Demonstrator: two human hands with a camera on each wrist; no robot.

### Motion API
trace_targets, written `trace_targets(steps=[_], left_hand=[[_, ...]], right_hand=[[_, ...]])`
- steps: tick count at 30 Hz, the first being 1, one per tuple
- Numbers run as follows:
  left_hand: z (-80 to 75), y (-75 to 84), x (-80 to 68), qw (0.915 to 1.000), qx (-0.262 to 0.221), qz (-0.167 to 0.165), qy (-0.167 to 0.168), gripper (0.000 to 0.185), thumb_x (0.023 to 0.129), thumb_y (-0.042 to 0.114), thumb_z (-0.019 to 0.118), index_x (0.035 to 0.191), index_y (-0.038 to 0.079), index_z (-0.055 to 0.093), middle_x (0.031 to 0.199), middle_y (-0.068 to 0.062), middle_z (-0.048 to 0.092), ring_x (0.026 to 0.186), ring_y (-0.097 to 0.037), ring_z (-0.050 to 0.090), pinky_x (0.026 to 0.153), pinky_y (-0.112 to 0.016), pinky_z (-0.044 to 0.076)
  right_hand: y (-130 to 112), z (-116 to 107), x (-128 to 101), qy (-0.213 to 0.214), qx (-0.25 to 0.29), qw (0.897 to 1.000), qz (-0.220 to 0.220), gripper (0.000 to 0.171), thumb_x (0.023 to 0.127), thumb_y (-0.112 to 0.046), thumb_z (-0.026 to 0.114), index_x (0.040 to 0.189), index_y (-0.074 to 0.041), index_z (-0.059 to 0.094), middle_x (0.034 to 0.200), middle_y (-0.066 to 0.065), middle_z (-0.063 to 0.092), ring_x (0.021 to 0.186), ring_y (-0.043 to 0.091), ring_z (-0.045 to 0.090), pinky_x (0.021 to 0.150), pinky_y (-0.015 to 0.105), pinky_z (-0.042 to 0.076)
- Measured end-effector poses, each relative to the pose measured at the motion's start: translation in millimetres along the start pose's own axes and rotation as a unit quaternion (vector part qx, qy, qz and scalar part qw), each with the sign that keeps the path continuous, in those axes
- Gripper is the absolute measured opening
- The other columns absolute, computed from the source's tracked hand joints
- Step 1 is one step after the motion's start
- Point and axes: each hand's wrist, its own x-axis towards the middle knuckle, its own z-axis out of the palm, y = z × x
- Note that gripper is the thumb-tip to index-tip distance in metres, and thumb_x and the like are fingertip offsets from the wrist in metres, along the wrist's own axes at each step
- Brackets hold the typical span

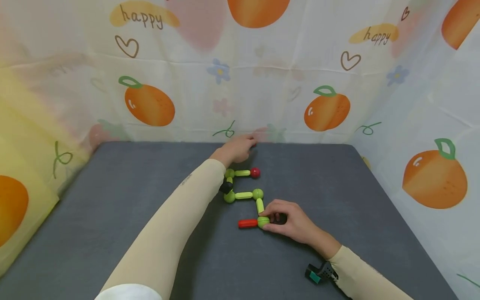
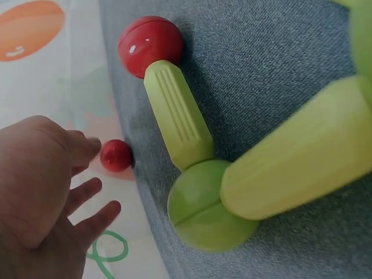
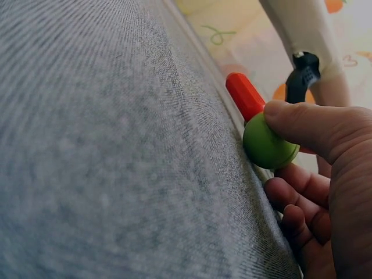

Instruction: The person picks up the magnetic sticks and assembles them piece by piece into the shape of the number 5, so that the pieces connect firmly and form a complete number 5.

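Observation:
A zigzag chain of yellow-green rods (image 1: pixel 243 195) and green balls (image 1: pixel 258 193) lies on the table. A red ball (image 1: pixel 255 172) caps its far end, and a red rod (image 1: pixel 247 224) points left from the near end. My right hand (image 1: pixel 294 221) pinches the nearest green ball (image 3: pixel 268 142) between thumb and fingers, beside that red rod. My left hand (image 1: pixel 238 149) reaches over the chain to the table's back edge. In the left wrist view its fingers are spread beside a loose red ball (image 2: pixel 116 156), holding nothing; the head view does not show this ball.
A printed cloth (image 1: pixel 262 75) hangs behind the dark grey table (image 1: pixel 123 200) and along its sides. My left sleeve (image 1: pixel 180 216) crosses the table diagonally and passes close to the chain's left side. A black wrist device (image 1: pixel 321 273) sits at my right cuff.

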Motion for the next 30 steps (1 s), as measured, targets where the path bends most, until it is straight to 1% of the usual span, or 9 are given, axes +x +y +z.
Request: trace_targets(steps=[4, 9, 15, 17, 19, 21, 24, 26, 30], left_hand=[[1.8, 5.1, 10.6, 0.9994, 0.008, -0.006, -0.034, 0.057, 0.115, 0.008, 0.049, 0.171, 0.010, 0.035, 0.178, -0.010, 0.023, 0.157, -0.031, 0.035, 0.119, -0.043, 0.040], [5.6, 6.2, 21.3, 0.9998, 0.010, -0.013, -0.012, 0.052, 0.114, 0.005, 0.047, 0.166, 0.009, 0.043, 0.178, -0.009, 0.021, 0.148, -0.031, 0.046, 0.105, -0.040, 0.046], [8.8, 2.7, 28.7, 0.9991, 0.010, -0.039, -0.010, 0.050, 0.115, 0.010, 0.046, 0.165, 0.009, 0.044, 0.177, -0.011, 0.021, 0.158, -0.029, 0.033, 0.114, -0.041, 0.042], [8.9, 1.7, 31.2, 0.9988, 0.012, -0.046, -0.008, 0.050, 0.115, 0.011, 0.047, 0.166, 0.010, 0.043, 0.176, -0.011, 0.026, 0.156, -0.028, 0.036, 0.114, -0.041, 0.043], [11.1, -2.8, 36.3, 0.9988, 0.010, -0.048, -0.002, 0.053, 0.114, 0.009, 0.050, 0.167, 0.013, 0.043, 0.173, -0.011, 0.034, 0.147, -0.027, 0.048, 0.108, -0.039, 0.047], [12.3, -6.4, 38.2, 0.9988, -0.004, -0.049, 0.003, 0.063, 0.113, 0.005, 0.049, 0.172, 0.020, 0.033, 0.170, -0.009, 0.041, 0.123, -0.027, 0.063, 0.092, -0.038, 0.051], [14.5, -9.9, 38.2, 0.9978, -0.044, -0.049, 0.004, 0.080, 0.111, -0.002, 0.046, 0.176, 0.033, 0.014, 0.164, -0.008, 0.050, 0.089, -0.033, 0.066, 0.071, -0.039, 0.047], [14.2, -8.8, 31.0, 0.9979, -0.042, -0.048, 0.002, 0.077, 0.111, -0.003, 0.046, 0.176, 0.029, 0.020, 0.160, -0.008, 0.055, 0.094, -0.034, 0.068, 0.075, -0.038, 0.051], [17.8, -12.2, 23.0, 0.9992, -0.007, -0.037, 0.012, 0.046, 0.111, -0.001, 0.051, 0.155, 0.008, 0.059, 0.147, -0.012, 0.065, 0.128, -0.033, 0.064, 0.106, -0.042, 0.052]], right_hand=[[-5, -2, 1, -0.001, 0.002, 1.000, 0.009, 0.028, 0.085, 0.006, 0.090, 0.110, -0.003, 0.081, 0.096, 0.011, 0.072, 0.075, 0.031, 0.060, 0.065, 0.043, 0.052], [18, 3, -5, 0.001, 0.002, 1.000, 0.012, 0.029, 0.086, 0.003, 0.090, 0.112, -0.007, 0.081, 0.098, 0.008, 0.072, 0.076, 0.028, 0.060, 0.066, 0.042, 0.052], [34, 5, -8, -0.002, -0.009, 1.000, 0.005, 0.031, 0.089, -0.008, 0.092, 0.117, -0.018, 0.082, 0.101, -0.003, 0.072, 0.078, 0.019, 0.061, 0.068, 0.036, 0.052], [36, 5, -8, -0.003, -0.009, 1.000, 0.006, 0.031, 0.090, -0.012, 0.092, 0.118, -0.020, 0.082, 0.101, -0.005, 0.072, 0.079, 0.018, 0.061, 0.069, 0.035, 0.053], [37, 5, -8, -0.003, -0.009, 1.000, 0.007, 0.031, 0.091, -0.014, 0.092, 0.118, -0.022, 0.082, 0.101, -0.006, 0.071, 0.079, 0.017, 0.061, 0.069, 0.035, 0.053], [36, 7, -7, -0.004, -0.009, 1.000, 0.006, 0.031, 0.090, -0.013, 0.092, 0.118, -0.021, 0.082, 0.100, -0.006, 0.071, 0.079, 0.017, 0.061, 0.069, 0.035, 0.052], [33, 7, -6, 0.000, -0.010, 1.000, 0.001, 0.031, 0.088, -0.007, 0.092, 0.116, -0.016, 0.082, 0.100, -0.002, 0.072, 0.078, 0.021, 0.061, 0.068, 0.036, 0.052], [27, 7, -4, 0.001, -0.006, 1.000, -0.004, 0.030, 0.087, -0.001, 0.091, 0.114, -0.011, 0.081, 0.099, 0.003, 0.073, 0.077, 0.024, 0.061, 0.066, 0.039, 0.052], [9, 3, 0, -0.001, 0.000, 1.000, 0.004, 0.029, 0.085, 0.005, 0.090, 0.111, -0.004, 0.081, 0.098, 0.009, 0.073, 0.076, 0.030, 0.061, 0.066, 0.042, 0.052]])
